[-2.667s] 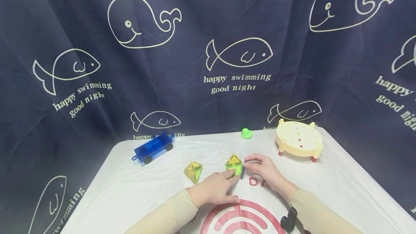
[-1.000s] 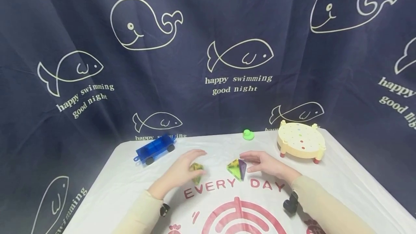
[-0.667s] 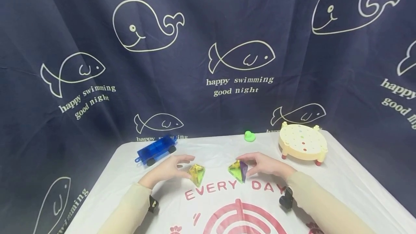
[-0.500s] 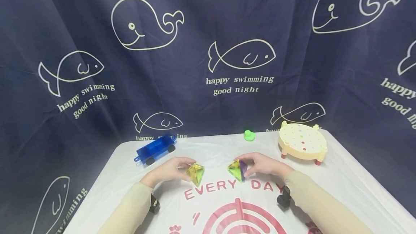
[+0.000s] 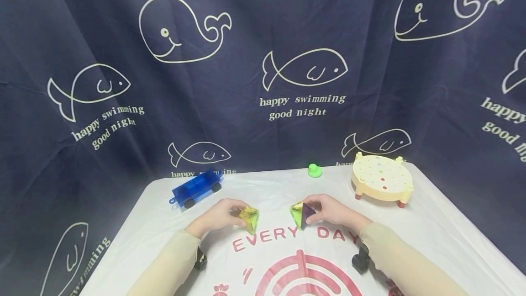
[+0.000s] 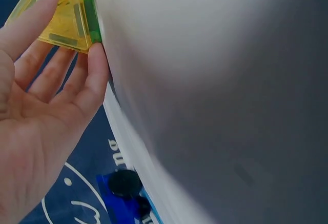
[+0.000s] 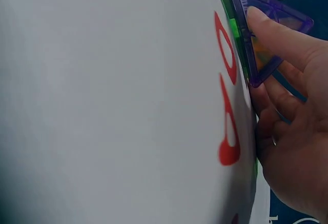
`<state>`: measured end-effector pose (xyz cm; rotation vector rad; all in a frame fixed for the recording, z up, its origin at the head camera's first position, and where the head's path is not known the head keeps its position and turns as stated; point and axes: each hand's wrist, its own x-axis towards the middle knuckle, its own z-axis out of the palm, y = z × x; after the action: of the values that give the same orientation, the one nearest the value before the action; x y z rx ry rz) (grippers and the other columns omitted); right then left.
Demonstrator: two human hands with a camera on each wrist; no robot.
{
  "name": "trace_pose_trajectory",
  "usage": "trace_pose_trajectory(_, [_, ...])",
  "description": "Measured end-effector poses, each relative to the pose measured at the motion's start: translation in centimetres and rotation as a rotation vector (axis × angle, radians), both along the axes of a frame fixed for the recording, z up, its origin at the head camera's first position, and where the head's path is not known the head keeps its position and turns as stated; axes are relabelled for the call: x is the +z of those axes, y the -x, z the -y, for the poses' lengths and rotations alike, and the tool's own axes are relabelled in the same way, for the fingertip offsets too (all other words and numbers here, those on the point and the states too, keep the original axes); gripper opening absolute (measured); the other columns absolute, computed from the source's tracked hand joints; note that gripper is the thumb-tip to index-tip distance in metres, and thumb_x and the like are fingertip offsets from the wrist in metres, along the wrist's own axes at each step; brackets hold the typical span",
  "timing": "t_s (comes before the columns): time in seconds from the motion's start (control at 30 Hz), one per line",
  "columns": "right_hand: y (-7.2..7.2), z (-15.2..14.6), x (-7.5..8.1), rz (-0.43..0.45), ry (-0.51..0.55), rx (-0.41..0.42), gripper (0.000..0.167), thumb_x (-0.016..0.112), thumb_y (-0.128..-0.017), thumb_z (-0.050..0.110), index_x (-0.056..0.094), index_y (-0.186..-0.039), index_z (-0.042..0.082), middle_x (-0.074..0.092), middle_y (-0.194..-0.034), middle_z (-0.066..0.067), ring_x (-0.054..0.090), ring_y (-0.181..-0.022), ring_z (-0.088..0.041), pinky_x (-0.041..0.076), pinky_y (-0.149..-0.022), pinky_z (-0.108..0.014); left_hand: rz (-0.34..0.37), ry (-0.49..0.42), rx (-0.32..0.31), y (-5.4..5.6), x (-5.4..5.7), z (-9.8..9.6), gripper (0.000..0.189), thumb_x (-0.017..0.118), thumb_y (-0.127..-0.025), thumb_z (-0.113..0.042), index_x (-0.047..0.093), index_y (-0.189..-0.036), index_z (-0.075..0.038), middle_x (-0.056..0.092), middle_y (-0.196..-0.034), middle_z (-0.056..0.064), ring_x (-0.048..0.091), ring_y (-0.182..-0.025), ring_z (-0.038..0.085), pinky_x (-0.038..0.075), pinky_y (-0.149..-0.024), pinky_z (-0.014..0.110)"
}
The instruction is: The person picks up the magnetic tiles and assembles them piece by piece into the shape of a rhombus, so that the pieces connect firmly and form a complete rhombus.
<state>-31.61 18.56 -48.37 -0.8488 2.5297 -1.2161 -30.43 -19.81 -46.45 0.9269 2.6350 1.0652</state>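
Note:
Two small pyramids of translucent magnetic tiles are on the white tabletop, a short way apart. My left hand [image 5: 223, 214] holds the yellow-and-green magnetic tile pyramid [image 5: 251, 219] from its left side. In the left wrist view the thumb lies on a yellow face of this pyramid [image 6: 66, 21], with fingers behind and below it. My right hand [image 5: 330, 210] pinches the other magnetic tile pyramid [image 5: 297, 216], which has green, yellow and purple faces. The right wrist view has the thumb on its purple triangular tile [image 7: 266, 34]; the fingertips behind are partly hidden.
A blue toy wagon [image 5: 196, 188] with black wheels stands at the back left. A green toy duck [image 5: 314, 171] sits near the back edge. At the back right is a cream round toy table [image 5: 382, 179] with short legs. A dark printed curtain [image 5: 246, 22] hangs behind.
A purple tile has joined the right pyramid. My left hand has left that pyramid, moved left and taken hold of the yellow-and-green one. My right hand has closed its grip on the purple side.

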Motion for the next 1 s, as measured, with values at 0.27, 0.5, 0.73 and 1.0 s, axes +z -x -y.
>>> trace_pose_trajectory(0.27, [-1.1, 0.2, -0.2, -0.010, -0.023, -0.112, 0.045, 0.086, -0.082, 0.022, 0.070, -0.122, 0.008, 0.071, -0.117, -0.005, 0.063, -0.112, -0.033, 0.047, -0.101, -0.057, 0.002, -0.007, 0.013, -0.1, 0.2, -2.7, 0.040, 0.085, -0.082, -0.016, 0.073, -0.119, -0.006, 0.075, -0.111, 0.006, 0.070, -0.100, 0.023, 0.055, -0.094, 0.042])
trace_pose_trajectory(0.5, [-1.2, 0.1, -0.5, -0.028, -0.016, -0.122, 0.045, 0.084, -0.083, 0.018, 0.069, -0.124, 0.005, 0.071, -0.110, -0.001, 0.059, -0.092, -0.020, 0.051, -0.084, -0.039, 0.027, 0.001, 0.025, 0.2, 0.1, -5.6, 0.040, 0.085, -0.082, -0.013, 0.073, -0.119, -0.006, 0.075, -0.111, 0.005, 0.071, -0.098, 0.023, 0.055, -0.093, 0.040])
trace_pose_trajectory(0.73, [-1.0, 0.2, -0.4, -0.003, -0.008, -0.139, 0.044, 0.085, -0.082, 0.018, 0.071, -0.122, 0.007, 0.070, -0.103, 0.003, 0.057, -0.086, -0.017, 0.049, -0.076, -0.033, 0.034, 0.013, 0.054, 0.3, 0.6, -7.9, 0.040, 0.085, -0.081, -0.013, 0.073, -0.118, -0.005, 0.074, -0.109, 0.006, 0.070, -0.097, 0.022, 0.055, -0.090, 0.036])
trace_pose_trajectory(1.0, [-1.1, 0.5, -0.1, -0.026, -0.015, -0.130, 0.044, 0.086, -0.082, 0.017, 0.071, -0.121, 0.005, 0.071, -0.101, 0.001, 0.058, -0.084, -0.017, 0.050, -0.076, -0.035, 0.040, 0.004, 0.079, 0.5, 0.0, -9.5, 0.040, 0.086, -0.081, -0.012, 0.073, -0.118, -0.004, 0.074, -0.112, 0.008, 0.071, -0.100, 0.025, 0.056, -0.090, 0.035])
